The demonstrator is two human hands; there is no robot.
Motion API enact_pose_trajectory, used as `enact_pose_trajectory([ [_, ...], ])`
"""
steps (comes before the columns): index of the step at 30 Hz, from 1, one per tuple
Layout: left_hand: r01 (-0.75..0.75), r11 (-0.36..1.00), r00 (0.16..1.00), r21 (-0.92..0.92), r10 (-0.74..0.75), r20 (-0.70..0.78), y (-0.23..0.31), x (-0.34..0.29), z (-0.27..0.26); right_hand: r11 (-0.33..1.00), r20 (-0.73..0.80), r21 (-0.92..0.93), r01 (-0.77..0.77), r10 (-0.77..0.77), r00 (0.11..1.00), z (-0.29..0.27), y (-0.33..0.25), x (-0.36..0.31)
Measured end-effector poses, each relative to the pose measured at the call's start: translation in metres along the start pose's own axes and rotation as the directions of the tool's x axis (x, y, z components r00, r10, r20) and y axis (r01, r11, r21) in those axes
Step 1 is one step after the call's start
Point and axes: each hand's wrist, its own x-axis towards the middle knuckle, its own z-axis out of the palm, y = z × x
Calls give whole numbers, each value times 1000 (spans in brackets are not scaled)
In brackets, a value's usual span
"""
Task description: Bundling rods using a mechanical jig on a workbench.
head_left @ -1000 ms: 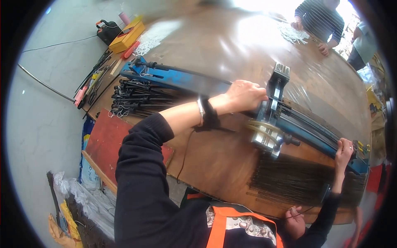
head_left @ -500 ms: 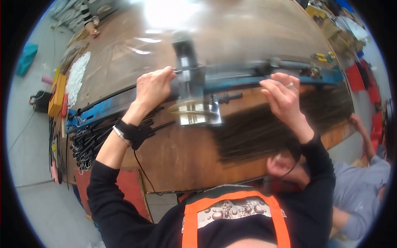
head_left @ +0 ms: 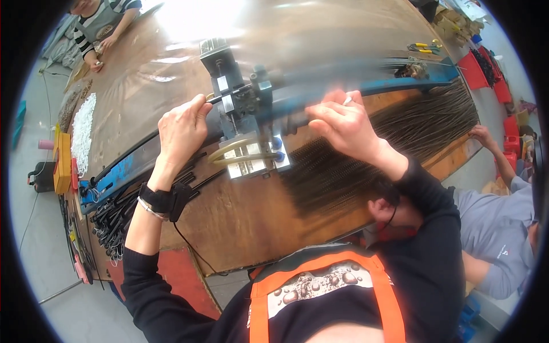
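Observation:
My left hand (head_left: 182,130) is closed, thumb and finger pinching a thin black rod (head_left: 215,99). That rod runs into the black clamping machine (head_left: 227,80) mounted on a long blue rail (head_left: 377,87). My right hand (head_left: 347,127) is to the right of the machine, over the rail, with its fingers curled; motion blur hides what they hold, if anything. In front of the machine sits a pale metal valve block (head_left: 246,169) with yellowish hoses (head_left: 243,143) and blue fittings. Below my right hand lies a wide bundle of long, dark, ribbed rods (head_left: 349,171).
Several black rods with white loops (head_left: 114,220) lie at the left. A white pile (head_left: 84,131) and a yellow box (head_left: 62,163) are beyond them. Yellow-handled pliers (head_left: 424,48) lie far right. One co-worker (head_left: 106,28) is at the far left, another (head_left: 486,246) at the right.
My right hand has moved left, closer to the machine. My left hand keeps its pinch at the machine's left side. The view has shifted, showing more of the far-left co-worker.

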Motion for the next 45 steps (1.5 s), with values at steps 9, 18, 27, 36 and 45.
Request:
enact_pose_trajectory([
  [9,54,996,991,-72,-45,128,-18,3,4,1000,8,27,-4,3,1000,16,-4,7],
  [18,75,996,977,-47,-64,203,-9,2,5,998,122,16,-69,66,990,16,-15,5],
  [27,-83,988,993,130,94,-77,-14,-2,38,767,300,511,-388,264,917,38,11,-10],
  [36,-230,829,910,511,369,-190,-113,-28,-4,944,438,252,213,-307,845,12,-120,-109],
  [45,183,887,980,424,-201,-2,-13,-229,-27,929,344,364,72,-206,916,19,-156,-99],
])
